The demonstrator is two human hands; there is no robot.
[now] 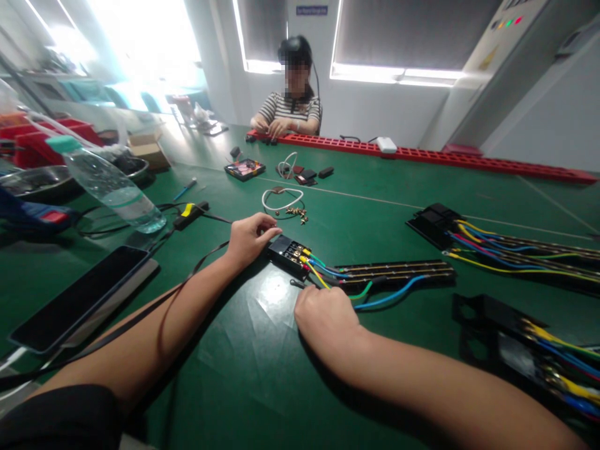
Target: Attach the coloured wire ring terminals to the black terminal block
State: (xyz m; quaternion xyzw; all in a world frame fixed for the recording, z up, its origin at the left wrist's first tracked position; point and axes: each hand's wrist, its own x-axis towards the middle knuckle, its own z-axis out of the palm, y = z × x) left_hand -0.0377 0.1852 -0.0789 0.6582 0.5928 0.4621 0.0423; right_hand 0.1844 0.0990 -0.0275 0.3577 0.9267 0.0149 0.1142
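Note:
A black terminal block (pixel 284 249) lies on the green table with yellow, red, blue and green wires at its right end. At its left end is my left hand (pixel 250 240), fingers curled and thumb tip close to the block; anything between the fingertips is too small to make out. My right hand (pixel 328 312) is closed just below the wires. A dark ring lug (pixel 296 283) sticks out beside its fingers, seemingly on a wire in its grip, though the fingertips are hidden. Behind, a green wire (pixel 363 292) and a blue wire (pixel 394 290) run along a black strip (pixel 398 270).
Small brass screws (pixel 300 214) lie beyond the block, near a white cable loop (pixel 282 206). Left are a water bottle (pixel 117 194) and a phone (pixel 79 297). More wired black assemblies (pixel 435 224) lie right. Across the table sits a person (pixel 295 106) behind a red rail (pixel 422 153).

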